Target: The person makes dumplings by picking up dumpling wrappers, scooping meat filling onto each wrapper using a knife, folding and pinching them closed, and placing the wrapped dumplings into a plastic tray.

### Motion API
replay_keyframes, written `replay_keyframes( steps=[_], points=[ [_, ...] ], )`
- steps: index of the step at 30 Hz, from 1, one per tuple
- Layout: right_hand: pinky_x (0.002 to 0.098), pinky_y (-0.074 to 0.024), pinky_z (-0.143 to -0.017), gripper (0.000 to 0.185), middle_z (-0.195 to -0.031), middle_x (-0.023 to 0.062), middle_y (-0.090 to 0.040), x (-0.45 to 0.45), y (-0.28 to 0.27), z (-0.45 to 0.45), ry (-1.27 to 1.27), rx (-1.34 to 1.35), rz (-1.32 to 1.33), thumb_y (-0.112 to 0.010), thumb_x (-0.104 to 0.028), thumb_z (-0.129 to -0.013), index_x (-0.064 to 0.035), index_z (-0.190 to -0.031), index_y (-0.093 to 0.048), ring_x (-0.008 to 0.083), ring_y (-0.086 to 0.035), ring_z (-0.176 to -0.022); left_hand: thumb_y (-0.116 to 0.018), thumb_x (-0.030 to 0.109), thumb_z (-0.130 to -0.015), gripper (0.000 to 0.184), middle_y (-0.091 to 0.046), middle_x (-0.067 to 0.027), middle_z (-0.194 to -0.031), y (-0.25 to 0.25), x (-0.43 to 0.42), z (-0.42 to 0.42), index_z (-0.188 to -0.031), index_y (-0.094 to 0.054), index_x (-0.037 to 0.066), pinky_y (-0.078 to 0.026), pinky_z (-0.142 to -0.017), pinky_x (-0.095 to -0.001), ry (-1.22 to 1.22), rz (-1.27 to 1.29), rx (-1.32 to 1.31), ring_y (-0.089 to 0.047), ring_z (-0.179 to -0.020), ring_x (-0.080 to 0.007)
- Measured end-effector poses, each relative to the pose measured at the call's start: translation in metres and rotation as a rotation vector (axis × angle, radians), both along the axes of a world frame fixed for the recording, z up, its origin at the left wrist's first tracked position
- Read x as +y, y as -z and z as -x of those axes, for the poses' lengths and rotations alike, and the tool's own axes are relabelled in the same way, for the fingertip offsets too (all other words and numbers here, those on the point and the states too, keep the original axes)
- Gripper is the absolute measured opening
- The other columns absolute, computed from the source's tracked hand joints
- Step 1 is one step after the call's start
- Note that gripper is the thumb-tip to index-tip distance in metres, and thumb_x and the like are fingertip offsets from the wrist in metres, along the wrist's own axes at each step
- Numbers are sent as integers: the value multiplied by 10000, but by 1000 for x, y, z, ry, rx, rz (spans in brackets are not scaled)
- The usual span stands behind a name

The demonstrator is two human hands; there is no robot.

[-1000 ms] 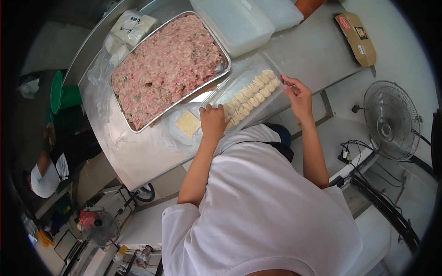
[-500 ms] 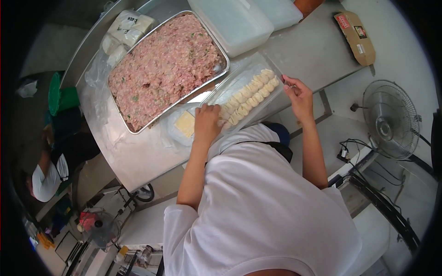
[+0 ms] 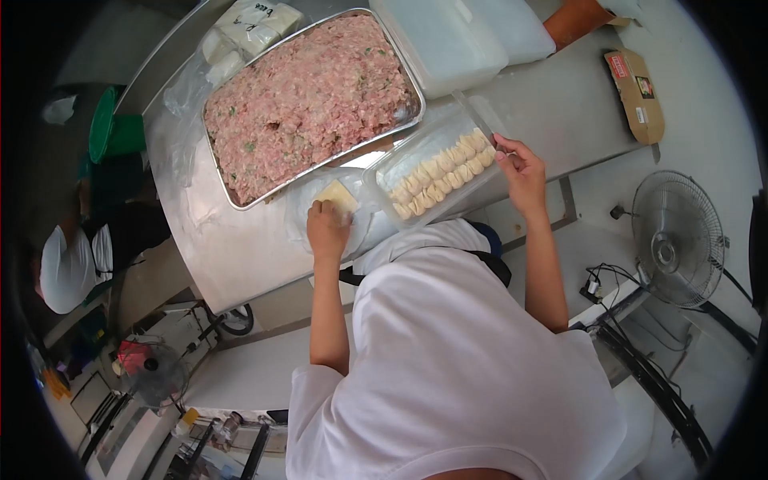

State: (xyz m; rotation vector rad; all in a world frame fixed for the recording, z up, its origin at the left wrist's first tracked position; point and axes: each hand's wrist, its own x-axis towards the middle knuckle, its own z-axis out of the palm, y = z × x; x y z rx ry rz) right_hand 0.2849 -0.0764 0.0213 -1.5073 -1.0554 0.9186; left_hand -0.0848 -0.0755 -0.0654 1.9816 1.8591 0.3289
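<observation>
My left hand [image 3: 329,230] is at the near edge of the yellowish square wrappers [image 3: 339,194], which lie on a plastic sheet; its fingers are bent over them, and whether they grip one is hidden. My right hand [image 3: 523,172] holds the right end of a clear plastic container [image 3: 386,170] between thumb and fingers. Inside the container, pale folded dumplings [image 3: 444,176] sit in two rows along the near side. Behind both hands is a metal tray [image 3: 286,183] full of pink minced meat [image 3: 308,108].
Translucent bins [image 3: 448,48] stand behind the container, with wrapped packs [image 3: 260,24] at the tray's far left. A cardboard piece [image 3: 636,96] lies at the right. A fan [image 3: 676,238] stands right of the table [image 3: 232,272]. Another person [image 3: 68,268] is at the far left.
My left hand has moved left from the container to the wrappers. My right hand still holds the container's end. The view has shifted slightly.
</observation>
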Motion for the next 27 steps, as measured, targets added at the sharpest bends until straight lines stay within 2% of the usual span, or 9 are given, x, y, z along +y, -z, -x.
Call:
replay_keyframes(
  steps=[2,8,11,13,16,20,22,26,27],
  points=[
    [178,-354,-588,299,-914,-51,-615,-2,2,2,-25,7,7,-640,-49,-916,-24,-1214,-654,5,-395,-635,-757,119,-751,225,-580,-155,-937,-8,0,-7,-856,-589,12,-501,-750,-445,28,-2,-9,-590,-890,-357],
    [176,-331,-569,301,-900,-62,-617,-1,4,7,-64,21,26,-635,-47,-915,-27,-1215,-656,3,-362,-617,-732,88,-757,181,-601,-146,-894,12,9,-4,-861,-606,10,-503,-746,-442,80,79,-107,-599,-859,-353],
    [180,-308,-553,303,-824,-77,-585,-5,8,6,-72,23,37,-632,-41,-913,-25,-1214,-656,4,-336,-600,-709,75,-773,139,-615,-160,-833,23,11,3,-844,-617,-2,-502,-724,-418,33,66,-257,-616,-800,-345],
    [183,-290,-541,298,-749,-85,-527,-5,5,11,-53,16,36,-633,-43,-911,-30,-1207,-661,6,-320,-587,-687,84,-795,116,-651,-177,-794,22,16,9,-839,-645,-15,-506,-675,-382,7,102,-327,-653,-729,-303],
    [186,-290,-537,290,-734,-81,-517,-6,15,8,-71,26,54,-637,-44,-908,-34,-1196,-668,6,-324,-585,-704,113,-797,147,-652,-164,-753,27,21,11,-821,-654,-23,-503,-658,-369,-70,177,-485,-650,-708,-277],
    [190,-313,-539,285,-761,-71,-550,-5,11,10,-75,-14,57,-646,-49,-901,-33,-1185,-673,7,-337,-587,-734,147,-774,187,-641,-152,-714,14,27,1,-784,-648,-19,-500,-642,-372,-99,236,-334,-636,-676,-278],
    [198,-451,-768,327,-1140,53,-666,-5,6,11,-142,-15,118,-626,-55,-934,7,-1255,-618,40,-543,-799,-755,159,-746,206,-662,-184,-790,10,25,-8,-750,-632,-5,-513,-664,-414,-7,238,-170,-651,-724,-339],
    [202,-453,-779,325,-1159,60,-666,-4,10,11,-151,5,110,-625,-58,-936,7,-1254,-617,37,-540,-801,-774,163,-725,227,-659,-187,-760,13,21,-15,-742,-625,-9,-517,-676,-425,-45,207,-115,-650,-731,-348],
    [204,-456,-780,322,-1166,62,-665,-4,8,12,-154,-6,112,-624,-61,-938,7,-1253,-618,39,-542,-804,-769,165,-741,221,-653,-168,-734,17,20,-14,-760,-639,-12,-514,-667,-393,-22,171,-117,-645,-701,-313]
  ],
)
